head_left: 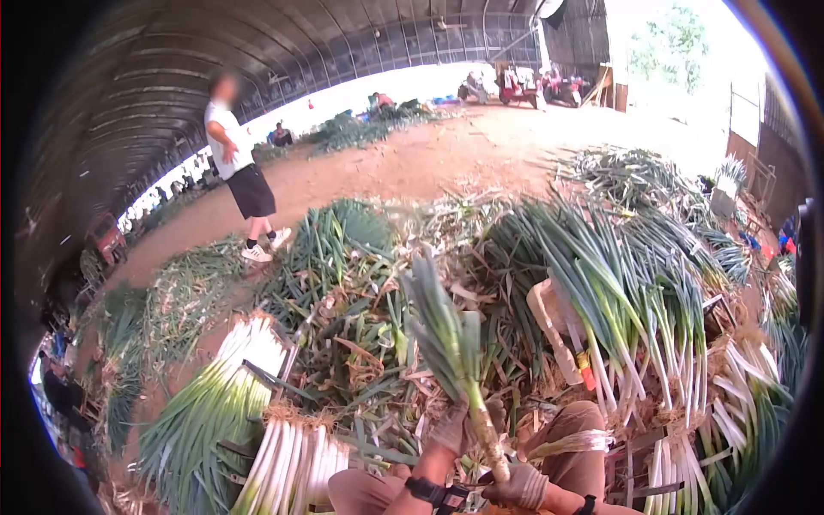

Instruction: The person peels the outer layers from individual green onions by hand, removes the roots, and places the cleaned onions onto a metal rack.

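Observation:
A thick green onion (473,382) stands tilted in front of me, its leafy top up and its pale, brownish stalk down towards my lap. My left hand (452,428), in a grey glove and with a black watch at the wrist, is closed around the middle of the stalk; its fingers are partly hidden. Near the stalk's lower end, my gloved right hand (520,487) is closed on it. Loose leaves and peelings (360,356) cover the ground just beyond my hands.
Bundled green onions (283,455) lie at left, another pile (227,378) behind them. At right, more onions (618,300) rest beside a pale board (554,330). A person (245,172) stands on the bare ground at left. Parked vehicles (519,88) are far back.

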`<action>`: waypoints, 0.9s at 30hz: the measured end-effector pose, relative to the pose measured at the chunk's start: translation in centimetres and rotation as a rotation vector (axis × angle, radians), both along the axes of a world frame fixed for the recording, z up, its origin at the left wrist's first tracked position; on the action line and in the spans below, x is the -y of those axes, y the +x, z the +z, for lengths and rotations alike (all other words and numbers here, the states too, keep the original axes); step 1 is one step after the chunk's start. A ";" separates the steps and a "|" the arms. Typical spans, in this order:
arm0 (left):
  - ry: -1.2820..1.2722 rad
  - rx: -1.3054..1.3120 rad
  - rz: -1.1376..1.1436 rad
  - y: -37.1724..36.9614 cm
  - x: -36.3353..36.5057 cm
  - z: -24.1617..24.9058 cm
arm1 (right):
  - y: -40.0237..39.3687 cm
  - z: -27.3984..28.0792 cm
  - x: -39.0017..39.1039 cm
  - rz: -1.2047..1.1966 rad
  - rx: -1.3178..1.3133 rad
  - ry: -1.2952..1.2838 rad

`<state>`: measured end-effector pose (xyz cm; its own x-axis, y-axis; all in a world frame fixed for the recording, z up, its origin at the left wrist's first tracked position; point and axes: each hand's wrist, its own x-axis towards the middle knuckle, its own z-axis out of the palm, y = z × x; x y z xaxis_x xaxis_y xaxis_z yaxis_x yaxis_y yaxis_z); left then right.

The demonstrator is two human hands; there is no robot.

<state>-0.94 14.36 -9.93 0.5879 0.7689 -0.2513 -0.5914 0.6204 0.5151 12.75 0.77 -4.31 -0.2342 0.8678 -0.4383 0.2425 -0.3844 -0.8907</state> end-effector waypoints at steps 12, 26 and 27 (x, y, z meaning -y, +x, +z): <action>-0.093 0.020 0.135 -0.1 5.3 6.9 | -0.4 -1.8 3.2 0.097 -0.220 0.109; 0.305 -0.893 0.545 -2.9 5.0 8.8 | 0.4 -1.1 4.6 0.016 0.349 0.412; 0.281 -0.950 0.574 -2.9 4.5 9.1 | 0.3 -1.6 4.7 -0.020 0.365 0.418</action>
